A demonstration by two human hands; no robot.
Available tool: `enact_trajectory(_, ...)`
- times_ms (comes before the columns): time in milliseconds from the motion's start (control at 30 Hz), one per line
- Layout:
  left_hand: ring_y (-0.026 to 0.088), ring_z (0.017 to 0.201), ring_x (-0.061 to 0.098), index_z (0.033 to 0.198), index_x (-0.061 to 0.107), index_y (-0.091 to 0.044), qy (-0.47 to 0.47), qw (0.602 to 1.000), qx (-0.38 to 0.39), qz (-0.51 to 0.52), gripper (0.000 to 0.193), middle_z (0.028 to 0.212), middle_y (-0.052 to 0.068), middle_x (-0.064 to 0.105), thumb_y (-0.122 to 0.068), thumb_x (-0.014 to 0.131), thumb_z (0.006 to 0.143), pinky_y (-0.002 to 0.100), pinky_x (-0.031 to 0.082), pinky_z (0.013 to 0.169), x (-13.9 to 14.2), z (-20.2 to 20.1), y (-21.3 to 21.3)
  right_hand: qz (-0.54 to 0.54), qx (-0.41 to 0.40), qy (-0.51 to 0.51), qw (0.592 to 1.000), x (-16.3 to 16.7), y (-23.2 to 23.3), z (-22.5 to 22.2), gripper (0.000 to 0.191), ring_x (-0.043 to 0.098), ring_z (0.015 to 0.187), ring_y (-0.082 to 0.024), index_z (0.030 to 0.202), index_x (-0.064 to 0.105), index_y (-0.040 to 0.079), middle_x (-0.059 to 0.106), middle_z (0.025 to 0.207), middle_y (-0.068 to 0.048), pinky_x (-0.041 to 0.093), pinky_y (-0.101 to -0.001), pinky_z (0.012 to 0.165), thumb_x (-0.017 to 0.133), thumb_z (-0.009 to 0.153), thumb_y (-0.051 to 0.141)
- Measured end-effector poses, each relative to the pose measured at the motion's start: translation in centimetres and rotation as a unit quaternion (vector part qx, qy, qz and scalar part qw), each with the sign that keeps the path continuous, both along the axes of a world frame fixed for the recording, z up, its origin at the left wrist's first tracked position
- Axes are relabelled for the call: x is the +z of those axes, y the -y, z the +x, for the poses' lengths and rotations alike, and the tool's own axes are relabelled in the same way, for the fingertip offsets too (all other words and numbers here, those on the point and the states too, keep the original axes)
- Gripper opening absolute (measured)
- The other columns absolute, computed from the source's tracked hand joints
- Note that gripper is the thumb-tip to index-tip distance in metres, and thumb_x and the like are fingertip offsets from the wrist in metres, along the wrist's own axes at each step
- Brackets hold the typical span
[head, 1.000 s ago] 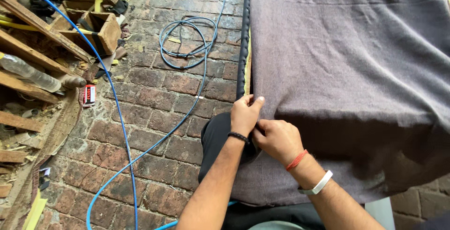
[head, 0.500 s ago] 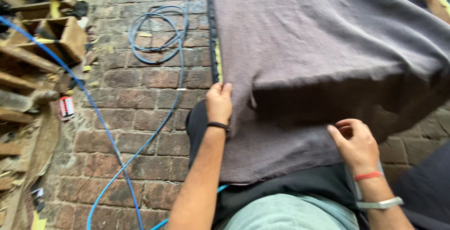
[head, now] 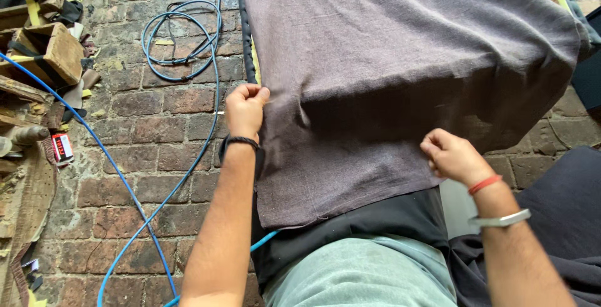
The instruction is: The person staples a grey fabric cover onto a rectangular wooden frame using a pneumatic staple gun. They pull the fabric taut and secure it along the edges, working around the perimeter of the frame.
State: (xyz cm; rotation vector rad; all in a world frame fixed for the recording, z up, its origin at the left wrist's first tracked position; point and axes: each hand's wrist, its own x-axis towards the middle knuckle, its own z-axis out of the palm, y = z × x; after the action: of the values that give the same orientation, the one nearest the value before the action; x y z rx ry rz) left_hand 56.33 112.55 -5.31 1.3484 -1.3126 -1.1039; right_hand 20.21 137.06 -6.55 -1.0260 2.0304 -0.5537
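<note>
The hands have moved apart: a second ago they met at the near left edge of the grey-brown woven cloth (head: 388, 75); now the left hand (head: 246, 110) pinches that left edge with closed fingers, while the right hand (head: 452, 155) grips the near right part, fingers curled. The cloth drapes smoother over the padded frame, its near hem hanging above the red brick floor (head: 156, 125) with coiled blue hose (head: 178, 41).
</note>
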Motion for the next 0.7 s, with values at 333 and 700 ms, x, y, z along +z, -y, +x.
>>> enact_trajectory(333, 0.02, 0.08, 0.076, 0.11, 0.062, -0.003, -0.161, 0.981, -0.058, 0.087, 0.012, 0.095, 0.006, 0.072, -0.009, 0.059, 0.101, 0.031, 0.061, 0.059, 5.3, -1.3, 0.5, 0.088, 0.215, -0.047, 0.972, 0.3, 0.3, 2.3, 0.022, 0.077, 0.07, -0.019, 0.102, 0.077, 0.01, 0.081, 0.081, -0.009, 0.061, -0.0337, 0.07, 0.075, 0.086, 0.026)
enact_trajectory(700, 0.019, 0.082, 0.072, 0.105, 0.061, -0.006, -0.246, 0.966, -0.073, 0.044, 0.008, 0.091, 0.002, 0.066, -0.012, 0.057, 0.105, 0.038, 0.064, 0.072, 5.8, -1.6, 0.9, 0.081, 0.258, -0.128, 0.954, 1.2, -1.0, 4.2, 0.018, 0.072, 0.089, -0.026, 0.095, 0.074, 0.015, 0.078, 0.091, -0.006, 0.056, -0.04, 0.079, 0.074, 0.085, 0.03)
